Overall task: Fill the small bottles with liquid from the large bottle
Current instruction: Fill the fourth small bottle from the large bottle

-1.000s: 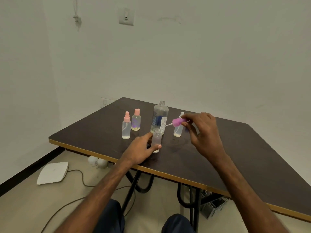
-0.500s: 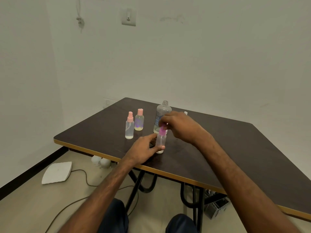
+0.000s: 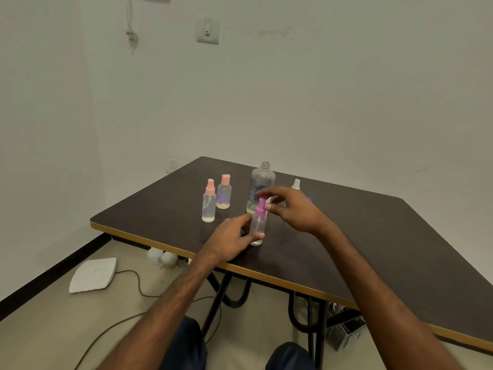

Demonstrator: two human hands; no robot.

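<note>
A small clear spray bottle (image 3: 258, 225) stands near the front edge of the dark table (image 3: 373, 236). My left hand (image 3: 231, 240) grips its lower body between thumb and fingers. My right hand (image 3: 290, 209) pinches the purple spray cap (image 3: 261, 204) seated on the bottle's neck. Just behind stands the large clear bottle (image 3: 262, 180), uncapped, with little liquid at the bottom. Two pink-capped small bottles stand to the left: a spray bottle (image 3: 209, 202) and a rounder bottle (image 3: 223, 193). A white-topped small bottle (image 3: 296, 184) peeks out behind my right hand.
The table's yellow-trimmed front edge (image 3: 165, 248) runs close below my left hand. On the floor lie a white flat device (image 3: 93, 275) with a cable and two pale round objects (image 3: 162, 257). A white wall is behind the table.
My right hand carried the purple spray cap from beside the large bottle over to the small bottle and set it on the neck. My left hand kept holding the bottle.
</note>
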